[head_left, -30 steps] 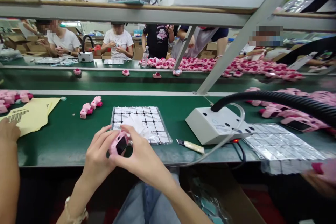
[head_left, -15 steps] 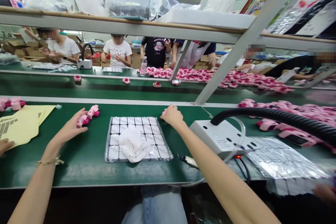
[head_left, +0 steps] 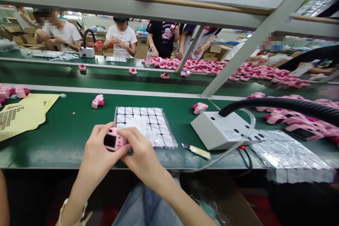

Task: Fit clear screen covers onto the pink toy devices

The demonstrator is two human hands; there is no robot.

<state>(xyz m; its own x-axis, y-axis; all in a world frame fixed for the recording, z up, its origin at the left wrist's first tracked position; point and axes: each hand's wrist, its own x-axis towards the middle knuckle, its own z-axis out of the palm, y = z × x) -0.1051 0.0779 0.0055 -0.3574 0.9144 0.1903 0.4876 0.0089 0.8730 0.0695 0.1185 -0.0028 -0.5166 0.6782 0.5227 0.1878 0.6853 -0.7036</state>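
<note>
Both hands hold one pink toy camera [head_left: 116,140] above the near edge of the green bench, its dark screen and small buttons turned towards me. My left hand [head_left: 99,148] grips its left end, while my right hand [head_left: 139,148] closes on the right end, fingers over the top. Just behind the hands lies a plastic-wrapped sheet of white squares [head_left: 165,140], with a crumpled white cloth [head_left: 140,125] on it, partly covered by my right hand. A single pink camera [head_left: 97,101] rests to the left, and another [head_left: 200,108] lies to the right.
A white box with a black hose [head_left: 214,130] stands on the right, a cutter knife [head_left: 196,151] beside it. Yellow paper sheets [head_left: 31,113] lie at left. Pink cameras [head_left: 304,129] pile up at far right. A slanted metal post [head_left: 238,56] rises behind; co-workers sit opposite.
My left hand has picked up one of the two cameras at left and brought it to the middle. My right hand has come in to hold it; a camera now lies free at right.
</note>
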